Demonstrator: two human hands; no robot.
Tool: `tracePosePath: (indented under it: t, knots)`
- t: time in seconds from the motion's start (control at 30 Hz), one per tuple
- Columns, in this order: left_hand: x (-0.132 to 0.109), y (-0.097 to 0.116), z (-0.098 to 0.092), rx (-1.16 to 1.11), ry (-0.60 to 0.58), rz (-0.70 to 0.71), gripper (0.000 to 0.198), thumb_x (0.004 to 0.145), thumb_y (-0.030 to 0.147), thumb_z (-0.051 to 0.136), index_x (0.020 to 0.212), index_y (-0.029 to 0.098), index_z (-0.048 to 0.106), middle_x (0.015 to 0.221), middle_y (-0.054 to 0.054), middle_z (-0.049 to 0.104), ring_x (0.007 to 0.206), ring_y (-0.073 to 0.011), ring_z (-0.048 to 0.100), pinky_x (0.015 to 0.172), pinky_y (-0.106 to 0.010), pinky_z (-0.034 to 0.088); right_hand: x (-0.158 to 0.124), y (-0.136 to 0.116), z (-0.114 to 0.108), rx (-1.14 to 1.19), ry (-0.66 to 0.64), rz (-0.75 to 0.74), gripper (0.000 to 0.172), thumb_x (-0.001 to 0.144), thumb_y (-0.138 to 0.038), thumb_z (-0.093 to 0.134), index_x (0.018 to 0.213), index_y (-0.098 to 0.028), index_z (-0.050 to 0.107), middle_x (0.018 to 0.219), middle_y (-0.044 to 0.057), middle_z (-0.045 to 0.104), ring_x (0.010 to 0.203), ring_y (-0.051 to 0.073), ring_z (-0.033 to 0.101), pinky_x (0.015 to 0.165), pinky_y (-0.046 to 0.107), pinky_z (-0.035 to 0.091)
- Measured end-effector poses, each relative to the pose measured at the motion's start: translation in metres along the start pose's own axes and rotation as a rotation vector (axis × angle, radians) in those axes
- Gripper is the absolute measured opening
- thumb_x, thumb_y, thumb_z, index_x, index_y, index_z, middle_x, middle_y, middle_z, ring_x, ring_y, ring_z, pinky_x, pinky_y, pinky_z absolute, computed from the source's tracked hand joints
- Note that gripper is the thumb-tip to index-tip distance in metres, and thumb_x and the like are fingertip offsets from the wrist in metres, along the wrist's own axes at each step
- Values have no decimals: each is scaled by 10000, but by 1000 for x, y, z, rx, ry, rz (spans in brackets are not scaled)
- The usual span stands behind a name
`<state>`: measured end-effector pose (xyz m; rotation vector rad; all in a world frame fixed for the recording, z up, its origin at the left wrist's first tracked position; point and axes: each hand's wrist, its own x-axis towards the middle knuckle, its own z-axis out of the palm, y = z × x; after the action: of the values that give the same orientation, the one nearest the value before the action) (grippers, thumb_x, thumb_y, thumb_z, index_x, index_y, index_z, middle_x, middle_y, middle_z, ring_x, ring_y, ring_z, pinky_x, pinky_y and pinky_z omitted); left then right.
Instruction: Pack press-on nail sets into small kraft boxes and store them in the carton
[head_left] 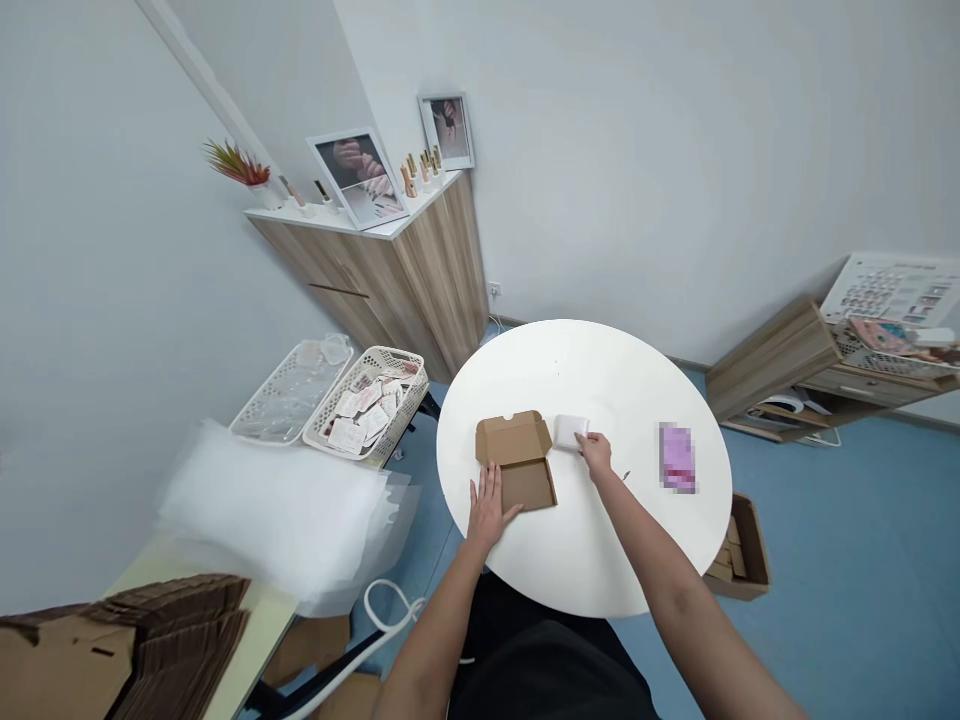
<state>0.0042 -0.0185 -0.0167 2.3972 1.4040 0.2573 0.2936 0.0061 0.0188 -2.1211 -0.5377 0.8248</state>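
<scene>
Our left hand (489, 510) is spread, fingers apart, on the left side of the open cardboard box (516, 440); our right hand (595, 455) has the white packet (568, 430) pinched by its near right corner, just right of the box on our round table (600, 370)!

Along the far edge of the desk (570, 565) I can pass freely. Left of my right grip (595, 453), the white packet (568, 430) and open carton (529, 487) leave barely any gap between them; near the right edge, the purple item (678, 458) blocks a low sweep.
</scene>
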Motion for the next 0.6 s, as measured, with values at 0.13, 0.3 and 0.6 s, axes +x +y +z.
tracePosePath:
  t: [0.13, 0.3, 0.6]
  knots:
    - [4, 1, -3, -32, -14, 7, 908, 891, 595, 458, 1538, 219, -56, 1603, -160, 149, 1477, -334, 97, 1142, -615, 164, -21, -7, -19, 245, 1, -49, 399, 664, -525, 670, 862, -202, 547, 787, 44, 671, 731, 191, 645, 616, 281, 516]
    - [0, 7, -12, -86, -6, -17, 835, 904, 571, 449, 1542, 247, 18, 1611, -139, 130, 1478, -348, 79, 1138, -632, 142, -68, -5, -17, 146, -155, -189, 374, 663, -531, 679, 819, -216, 549, 745, 23, 665, 723, 201, 628, 644, 291, 482]
    - [-36, 7, -6, -226, 169, -176, 576, 939, 346, 402, 1479, 193, 273, 1529, -162, 337, 1409, -296, 328, 1112, -518, 337, -122, 7, 30, -358, -196, -276, 216, 767, -378, 599, 927, -234, 600, 909, 35, 677, 861, 227, 629, 704, 305, 453]
